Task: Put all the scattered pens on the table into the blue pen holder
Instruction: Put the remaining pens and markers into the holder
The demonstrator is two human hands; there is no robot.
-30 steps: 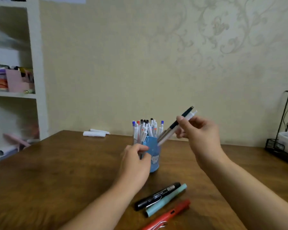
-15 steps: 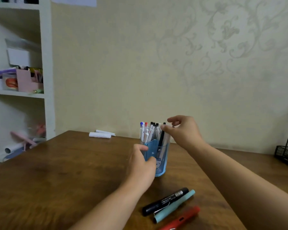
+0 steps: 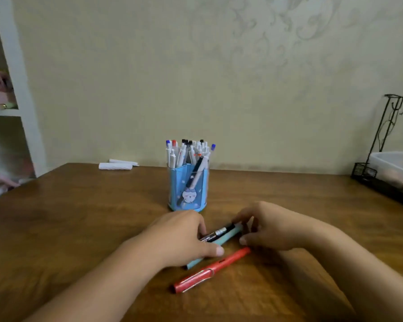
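Now: both hands down on the brown wooden table (image 3: pixel 79 217), working the same pair of pens. Left hand (image 3: pixel 182 235) lies over the near ends of the black marker w/ white label (image 3: pixel 219 233) and the pale teal pen (image 3: pixel 226 237); fingers curled down onto them, thumb tip beside the teal barrel – looks like a grip forming, can't confirm full closure. Right hand (image 3: pixel 268 226) at the far ends of the same two, fingertips curled round the tips, thumb near the table; pinch seems partial.

Red pen w/ metal clip (image 3: pixel 209 271) lies just beside, nearer the camera, untouched; its far tip sits close to the right thumb.

Blue translucent pen holder w/ cartoon print (image 3: pixel 188 184) stands upright just beyond the hands, packed w/ white click pens plus one dark pen leaning inside.

Progress, est.: most pens already in holder – 3 left on table (black, teal, red). Two are being gathered; red would come last.

Elsewhere: white rolled items (image 3: pixel 115 165) at far edge, black wire rack (image 3: pixel 391 145) at right.
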